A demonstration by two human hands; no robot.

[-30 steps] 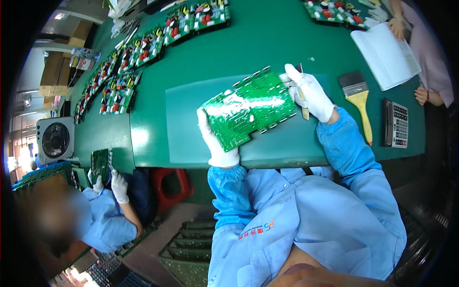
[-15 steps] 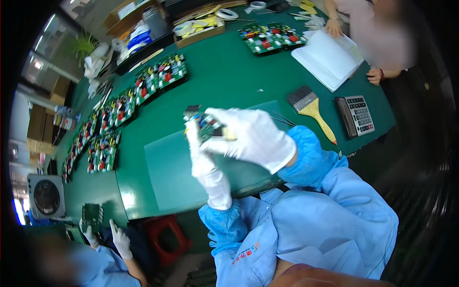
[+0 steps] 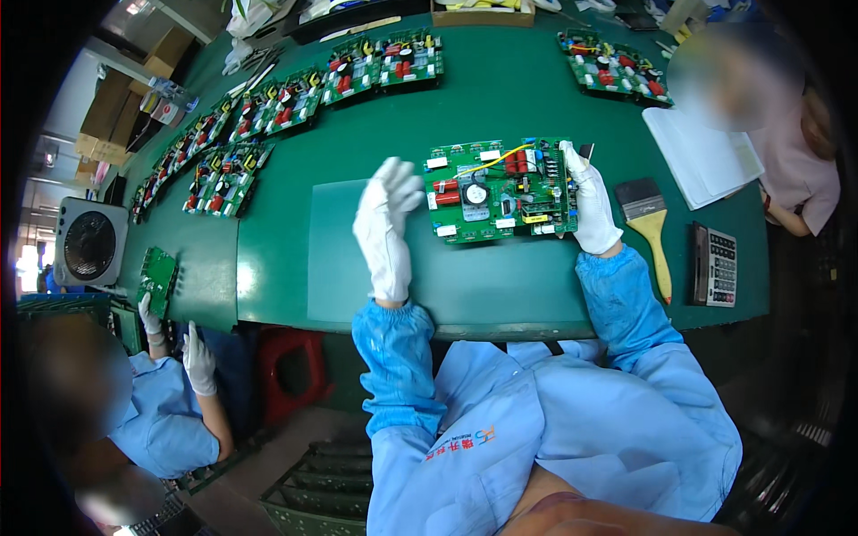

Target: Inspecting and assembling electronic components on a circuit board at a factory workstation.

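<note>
Holding a green circuit board [image 3: 500,192], component side up, just left of the yellow-handled brush [image 3: 653,237] and over the paler mat [image 3: 357,268] on the desk [image 3: 500,107]; whether touching the mat, cannot tell. Clasping the edge nearest the brush with the gloved right hand [image 3: 592,204], fingers closed on the rim, beside a dark tip [image 3: 586,150] too small to identify. With the left hand [image 3: 386,234] empty, fingers loosely bent, just off the edge farthest from the brush. Apparently midway through handling and looking over a single board. For any turn or shift, likely to call for a second hold on that free edge, clear of the yellow wire [image 3: 497,160]. Farther left of the brush, rows of similar boards [image 3: 350,71]; just right of it, a calculator [image 3: 718,268].
</note>
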